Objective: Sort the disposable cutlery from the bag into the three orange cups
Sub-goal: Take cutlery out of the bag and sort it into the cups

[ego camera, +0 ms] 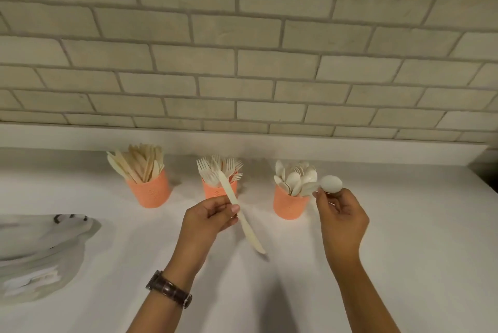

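Note:
Three orange cups stand in a row near the wall: the left cup [151, 192] is full of knives, the middle cup [215, 190] of forks, the right cup [288, 206] of spoons. My left hand [207, 220] pinches a pale knife [246, 227] by its middle, in front of the middle cup, blade pointing down and toward me. My right hand [341, 219] holds a white spoon [332, 184] just right of the spoon cup, bowl up. The plastic bag [40, 251] lies at the left with a few pale pieces inside.
The white counter [404, 238] runs from a grey brick wall [242, 49] to the near edge. A dark gap shows at the counter's far right end. A brown watch is on my left wrist.

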